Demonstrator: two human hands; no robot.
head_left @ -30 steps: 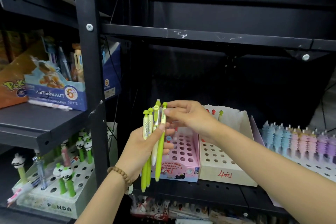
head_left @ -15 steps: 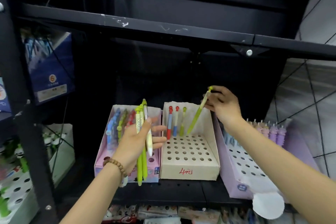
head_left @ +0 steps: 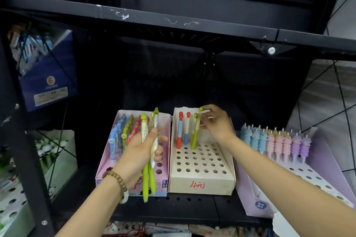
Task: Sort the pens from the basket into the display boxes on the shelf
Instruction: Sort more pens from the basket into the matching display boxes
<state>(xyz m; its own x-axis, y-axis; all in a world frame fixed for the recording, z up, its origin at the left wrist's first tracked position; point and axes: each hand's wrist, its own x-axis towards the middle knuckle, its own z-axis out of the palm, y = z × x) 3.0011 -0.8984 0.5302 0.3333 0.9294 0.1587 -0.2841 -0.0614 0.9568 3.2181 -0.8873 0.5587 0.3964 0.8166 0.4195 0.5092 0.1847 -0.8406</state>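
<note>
My left hand (head_left: 143, 149) grips a bunch of green pens (head_left: 148, 177) upright in front of the pink display box (head_left: 164, 183). My right hand (head_left: 216, 124) pinches the top of one green pen (head_left: 196, 132), whose tip stands in a back-row hole of the cream display box (head_left: 202, 185). Beside it in that back row stand two red-capped pens (head_left: 183, 131) and another green pen. The pink box holds several blue, green and red pens (head_left: 123, 134) at its back. The basket is out of view.
A lilac display box (head_left: 316, 174) with pastel character pens (head_left: 275, 139) sits to the right. A blue box (head_left: 49, 82) stands on the left unit behind a black upright (head_left: 23, 159). A black shelf (head_left: 173, 20) overhangs the boxes.
My right hand carried one green pen from the bunch to the cream box and lowered it into a back-row hole. The view turned right, onto the boxes. My left hand kept the bunch.
</note>
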